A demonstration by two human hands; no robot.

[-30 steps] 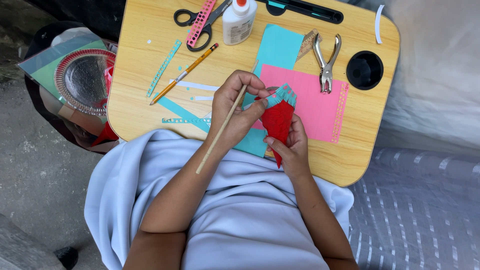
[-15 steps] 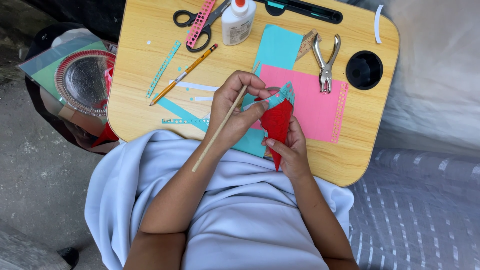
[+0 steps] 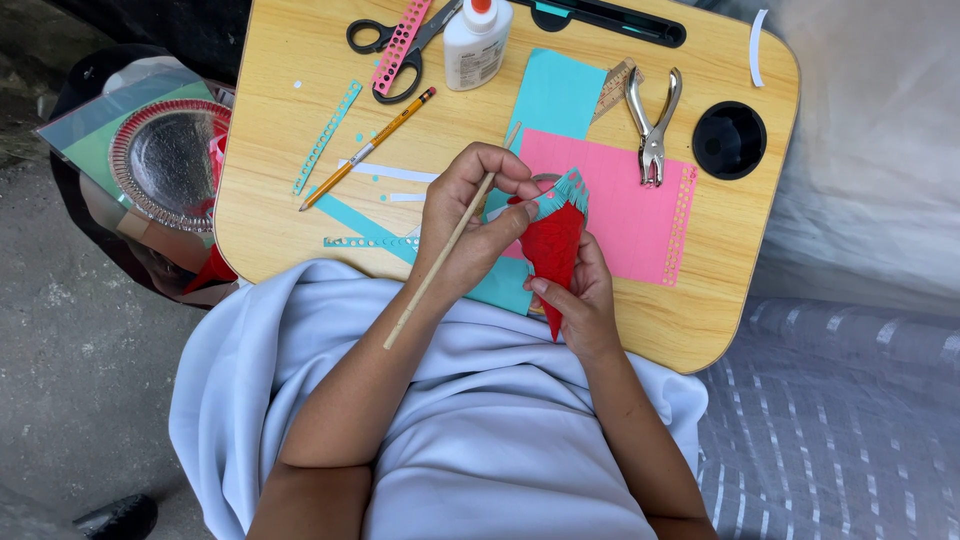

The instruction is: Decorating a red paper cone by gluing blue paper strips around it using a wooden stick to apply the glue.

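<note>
Head view is showing a red paper cone [image 3: 552, 250] with a teal fringe [image 3: 565, 190] along its wide top and a sharp point aiming down at the person's lap. It is sitting between both hands, just over the near edge of the table [image 3: 280, 200]. It is looking very light and thin, so I think it is bending and crushing easily and needs a soft hold on its sides, not on the fringe. The right hand [image 3: 585, 305] is cupping the cone from below, its grip closed gently around it. The left hand [image 3: 470, 225] is pinching the cone's top edge and is also holding a thin wooden stick [image 3: 440, 255] that is slanting across the wrist. Pink paper [image 3: 640, 215] and teal paper [image 3: 555, 100] are lying under the hands. Farther off, a pencil [image 3: 368, 148], scissors [image 3: 385, 40], a glue bottle [image 3: 475, 45] and a hole punch [image 3: 652, 125] are resting on the table.
</note>
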